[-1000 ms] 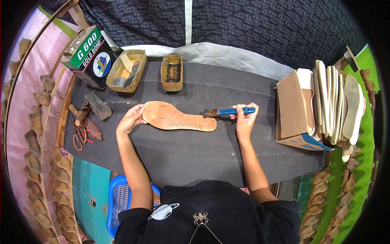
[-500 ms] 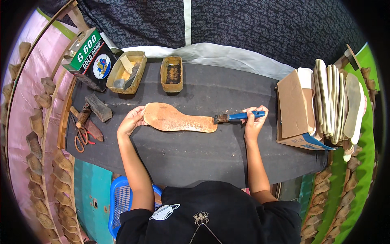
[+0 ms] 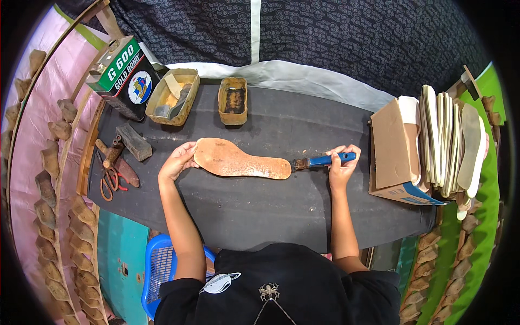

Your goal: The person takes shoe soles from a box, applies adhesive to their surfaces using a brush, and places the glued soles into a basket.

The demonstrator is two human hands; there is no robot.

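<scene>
A tan shoe insole (image 3: 238, 160) lies level over the dark worktable, its surface glossy and wet-looking along the narrower right half. My left hand (image 3: 181, 161) pinches the insole's broad left end. In my right hand (image 3: 342, 168) is a brush with a blue handle (image 3: 324, 160), the fingers closed around it. Its dark, caked bristles (image 3: 300, 164) point left, just off the insole's right end. Beyond the insole stands a small stained tub (image 3: 233, 102) with dark residue inside.
A larger tub (image 3: 173, 96) with scraps and a green-and-black metal can (image 3: 125, 78) stand at the back left. Scissors (image 3: 110, 181), a hammer (image 3: 112, 154) and a dark block (image 3: 134, 142) lie left. On the right, a cardboard box (image 3: 394, 146) holds several upright insoles (image 3: 444, 143).
The brush has drawn slightly right, from touching the insole's right end to just off it. The insole stays in my left hand, nearly unmoved.
</scene>
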